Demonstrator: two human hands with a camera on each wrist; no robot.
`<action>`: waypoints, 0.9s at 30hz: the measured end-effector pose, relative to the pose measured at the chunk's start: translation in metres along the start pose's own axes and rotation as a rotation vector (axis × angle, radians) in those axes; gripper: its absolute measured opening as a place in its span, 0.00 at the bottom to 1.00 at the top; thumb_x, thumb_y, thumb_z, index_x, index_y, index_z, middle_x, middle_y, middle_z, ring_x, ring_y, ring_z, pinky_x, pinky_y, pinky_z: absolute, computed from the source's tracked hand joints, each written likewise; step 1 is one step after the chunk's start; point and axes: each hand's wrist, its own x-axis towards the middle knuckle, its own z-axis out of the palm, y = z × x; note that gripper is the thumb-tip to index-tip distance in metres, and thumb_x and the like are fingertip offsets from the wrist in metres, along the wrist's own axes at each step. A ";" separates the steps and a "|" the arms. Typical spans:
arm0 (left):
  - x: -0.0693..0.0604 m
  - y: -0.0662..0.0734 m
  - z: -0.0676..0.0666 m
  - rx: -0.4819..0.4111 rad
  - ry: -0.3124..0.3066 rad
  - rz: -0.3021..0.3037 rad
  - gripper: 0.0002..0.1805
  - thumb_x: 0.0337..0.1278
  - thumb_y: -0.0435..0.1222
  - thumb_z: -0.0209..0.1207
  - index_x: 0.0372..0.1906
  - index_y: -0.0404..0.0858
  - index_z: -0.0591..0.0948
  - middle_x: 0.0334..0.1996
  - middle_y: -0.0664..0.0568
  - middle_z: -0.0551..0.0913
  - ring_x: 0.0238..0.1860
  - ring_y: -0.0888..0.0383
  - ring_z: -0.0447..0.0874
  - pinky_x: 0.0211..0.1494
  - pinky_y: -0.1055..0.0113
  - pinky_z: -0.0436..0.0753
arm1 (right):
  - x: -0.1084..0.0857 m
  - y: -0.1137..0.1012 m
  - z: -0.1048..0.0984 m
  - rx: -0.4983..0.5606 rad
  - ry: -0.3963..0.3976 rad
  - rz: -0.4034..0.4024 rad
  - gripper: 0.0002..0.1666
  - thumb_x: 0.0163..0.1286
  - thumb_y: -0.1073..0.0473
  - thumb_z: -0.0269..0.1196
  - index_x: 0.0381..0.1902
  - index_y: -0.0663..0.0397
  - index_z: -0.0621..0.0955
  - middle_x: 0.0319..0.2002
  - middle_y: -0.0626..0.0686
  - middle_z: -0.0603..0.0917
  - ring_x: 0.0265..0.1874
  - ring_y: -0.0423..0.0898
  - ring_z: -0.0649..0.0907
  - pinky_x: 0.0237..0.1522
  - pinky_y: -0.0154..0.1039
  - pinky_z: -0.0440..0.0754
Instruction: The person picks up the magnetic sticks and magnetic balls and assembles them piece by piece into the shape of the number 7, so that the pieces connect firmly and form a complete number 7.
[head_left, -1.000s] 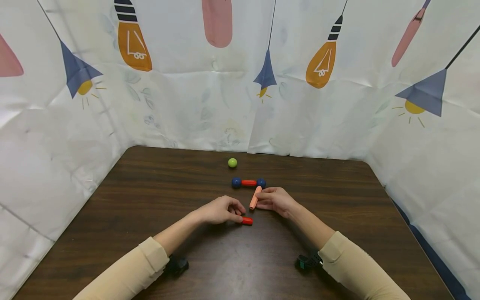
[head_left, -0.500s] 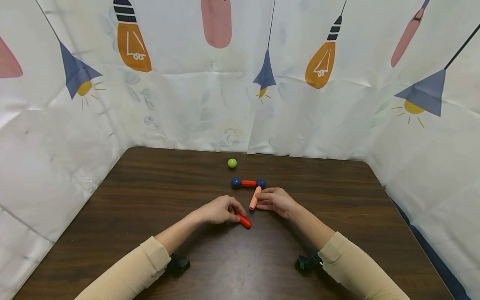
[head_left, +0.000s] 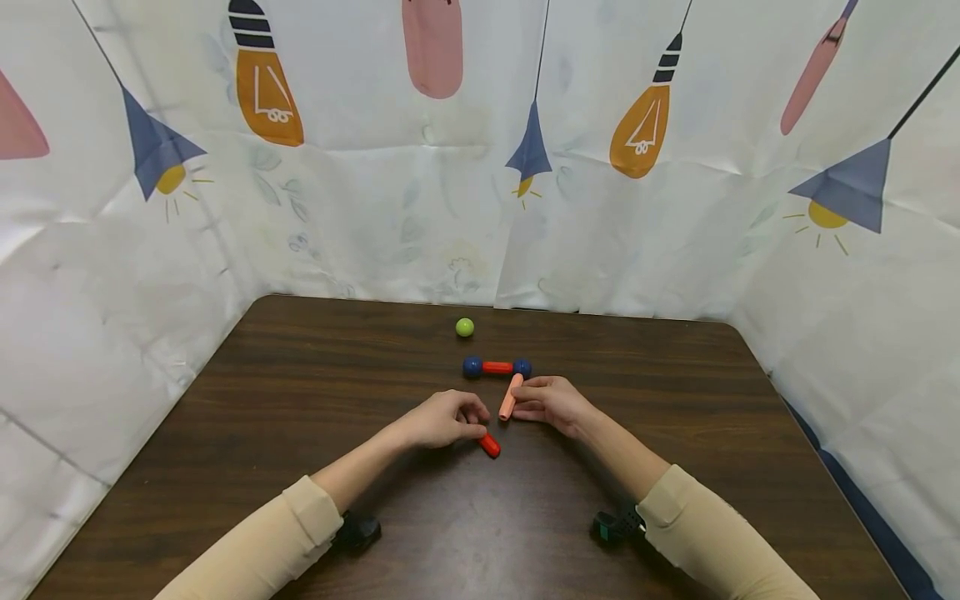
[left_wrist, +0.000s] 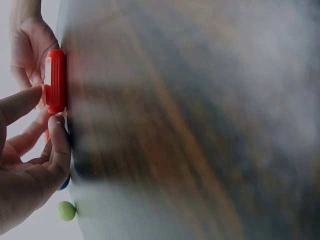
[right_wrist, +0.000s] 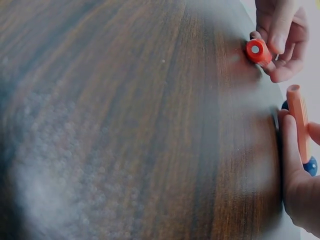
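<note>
My left hand (head_left: 444,419) holds a red rod (head_left: 490,445) by its far end between thumb and fingers; the other end slants toward me and to the right. Up close in the left wrist view, the red rod (left_wrist: 58,80) looks ribbed, and the right wrist view shows a pale round spot on its end. My right hand (head_left: 555,403) pinches a salmon rod (head_left: 510,397) from the right. The far end of that salmon rod meets the right blue ball (head_left: 522,367). A second red rod (head_left: 497,367) links it to the left blue ball (head_left: 472,367).
Behind the rods a green ball (head_left: 465,327) sits by itself near the back of the dark wooden table (head_left: 337,350). A white curtain (head_left: 375,208) printed with lamps and bulbs encloses the table's back and sides.
The red rod in my left hand has swung from pointing right to slanting toward me. My right hand, the salmon rod and the balls stay in place.
</note>
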 end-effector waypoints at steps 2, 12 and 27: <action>0.001 0.000 0.001 -0.004 0.007 -0.006 0.06 0.65 0.36 0.68 0.44 0.39 0.86 0.32 0.56 0.81 0.32 0.58 0.77 0.35 0.66 0.76 | 0.000 0.000 0.000 0.003 0.000 0.002 0.25 0.76 0.65 0.63 0.64 0.77 0.73 0.44 0.59 0.87 0.40 0.48 0.89 0.49 0.44 0.85; 0.003 0.003 -0.001 -0.032 -0.011 -0.003 0.06 0.62 0.33 0.70 0.42 0.38 0.87 0.31 0.56 0.84 0.34 0.57 0.81 0.36 0.65 0.78 | 0.001 0.000 0.000 0.009 0.010 0.005 0.24 0.75 0.65 0.63 0.63 0.76 0.74 0.44 0.59 0.87 0.39 0.48 0.89 0.48 0.44 0.85; 0.003 0.003 -0.001 -0.039 0.006 -0.038 0.11 0.62 0.34 0.71 0.47 0.38 0.85 0.36 0.56 0.83 0.39 0.58 0.80 0.40 0.63 0.80 | 0.000 -0.001 0.000 0.003 -0.003 -0.005 0.27 0.76 0.65 0.63 0.65 0.77 0.72 0.45 0.60 0.86 0.40 0.48 0.89 0.49 0.44 0.85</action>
